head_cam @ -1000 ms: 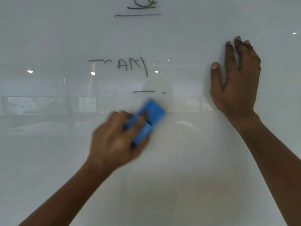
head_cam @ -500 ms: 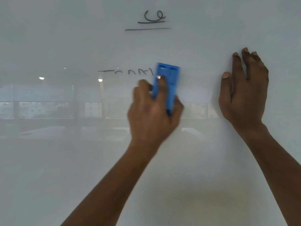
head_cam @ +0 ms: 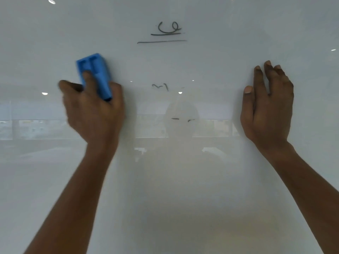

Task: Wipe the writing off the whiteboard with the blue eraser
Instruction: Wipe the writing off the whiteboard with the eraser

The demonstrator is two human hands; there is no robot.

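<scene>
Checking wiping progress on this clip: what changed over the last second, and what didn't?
The left hand swept the blue eraser up across the middle word, then left, erasing most of it; only a small remnant remains. Unchanged: the eraser is gripped throughout, the right hand stays flat on the whiteboard, and the top scribble and lower dashes are untouched.

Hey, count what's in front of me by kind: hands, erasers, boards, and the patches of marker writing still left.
Hands: 2, left hand and right hand
Blue eraser: 1
Whiteboard: 1
Marker patches: 3, top scribble, middle remnant, lower dashes
Total: 7
</scene>
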